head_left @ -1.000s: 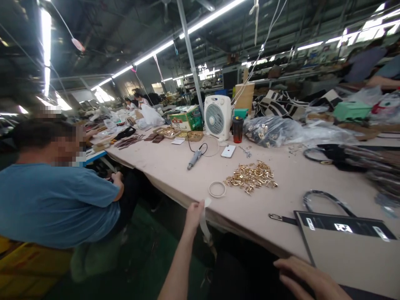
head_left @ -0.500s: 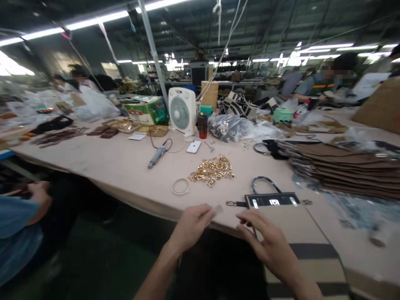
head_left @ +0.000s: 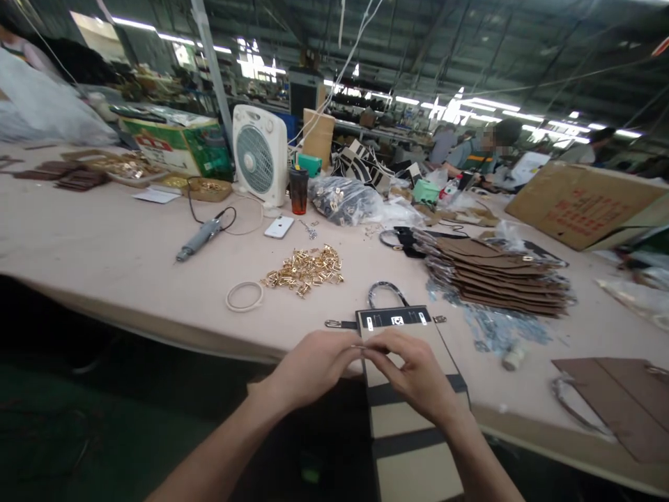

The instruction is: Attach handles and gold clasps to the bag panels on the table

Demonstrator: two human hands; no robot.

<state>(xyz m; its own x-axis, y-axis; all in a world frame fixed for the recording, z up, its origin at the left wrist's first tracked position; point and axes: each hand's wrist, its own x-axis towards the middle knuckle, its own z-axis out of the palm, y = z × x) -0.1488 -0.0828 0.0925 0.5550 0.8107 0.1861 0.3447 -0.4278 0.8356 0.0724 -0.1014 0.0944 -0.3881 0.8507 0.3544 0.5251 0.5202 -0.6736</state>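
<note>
- Left hand: bare, its back smooth and rounded.
- Right hand: bare, with slim fingers.
- Left forearm: bare as far as it shows, narrowing toward the wrist.
- Right forearm: bare too, slim, narrowing likewise.

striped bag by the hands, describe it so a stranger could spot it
On the pale table, find the heap of gold metal pieces. Nearer the camera and to its right, partly hidden by the right hand, is the striped bag. Its dark bands across beige set it apart from the plain brown bag and brown stack farther right.
</note>
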